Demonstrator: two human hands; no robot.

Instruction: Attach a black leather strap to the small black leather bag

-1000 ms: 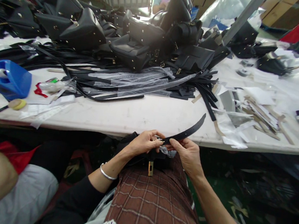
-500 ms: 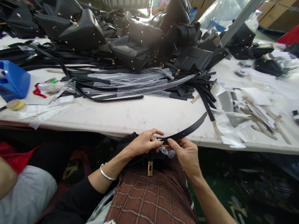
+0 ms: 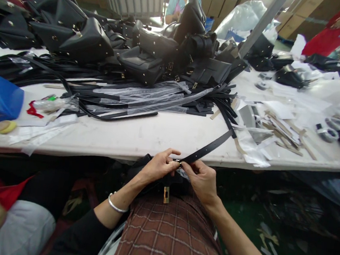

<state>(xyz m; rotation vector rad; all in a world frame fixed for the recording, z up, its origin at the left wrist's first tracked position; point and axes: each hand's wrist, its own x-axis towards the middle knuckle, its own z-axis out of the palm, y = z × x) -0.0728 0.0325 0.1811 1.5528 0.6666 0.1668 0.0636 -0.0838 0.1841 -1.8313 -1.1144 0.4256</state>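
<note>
A black strap [image 3: 208,148] with a row of holes rises from between my hands toward the table. My left hand [image 3: 162,165] pinches the metal buckle [image 3: 175,161] at the strap's lower end. Beside it, my right hand [image 3: 202,179] is closed on the strap, thumb and fingertips close to the buckle. In my lap under both hands lies a black bag [image 3: 141,171], mostly hidden, with a gold-coloured metal clasp [image 3: 166,195] hanging at its front. A brown checked apron [image 3: 172,232] covers my lap.
Black handbags [image 3: 143,62] are heaped across the back of the white table [image 3: 121,137]. Long black straps [image 3: 100,96], some in clear plastic, lie before them. A blue container [image 3: 4,97] stands left, paper scraps [image 3: 280,130] right. Another person's leg [image 3: 25,226] is at my left.
My right hand has shifted left, closer to the buckle and my left hand. The strap's free end now stands straighter. The whole view has moved slightly.
</note>
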